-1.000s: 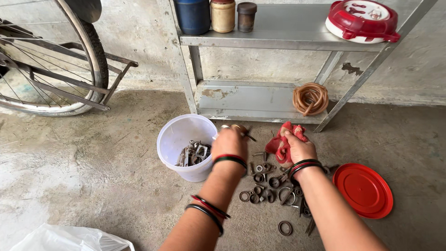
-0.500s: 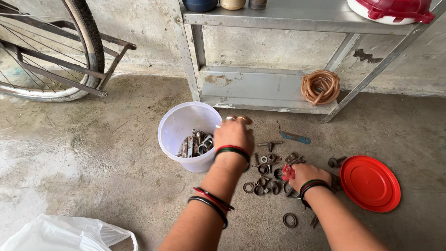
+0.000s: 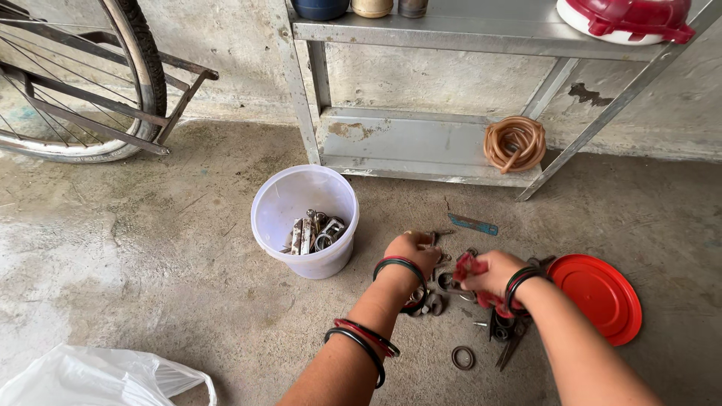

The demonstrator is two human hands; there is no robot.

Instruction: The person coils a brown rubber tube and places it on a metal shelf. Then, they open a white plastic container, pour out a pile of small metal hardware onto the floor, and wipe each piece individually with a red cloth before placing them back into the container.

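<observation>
My left hand [image 3: 410, 252] is down on a heap of rusty metal parts [image 3: 440, 297] on the concrete floor. Its fingers curl over the pieces, and whether they grip one is hidden. Just to its right, my right hand [image 3: 496, 272] clutches a bunched red cloth [image 3: 469, 266] over the same heap. A white plastic bucket [image 3: 280, 204] stands left of my left hand, with several metal parts [image 3: 314, 233] lying in its bottom. A single metal ring [image 3: 462, 358] lies apart, nearer to me.
A red round lid [image 3: 602, 301] lies flat to the right of the heap. A blue metal strip [image 3: 474, 223] lies beyond it. A grey metal shelf [image 3: 421, 150] holds a coiled brown hose [image 3: 515, 143]. A bicycle wheel [image 3: 83, 83] stands at far left, and a white plastic bag [image 3: 98, 380] lies near left.
My left hand has moved from over the bucket down and right onto the heap. My right hand, with the red cloth, came off the floor towards it.
</observation>
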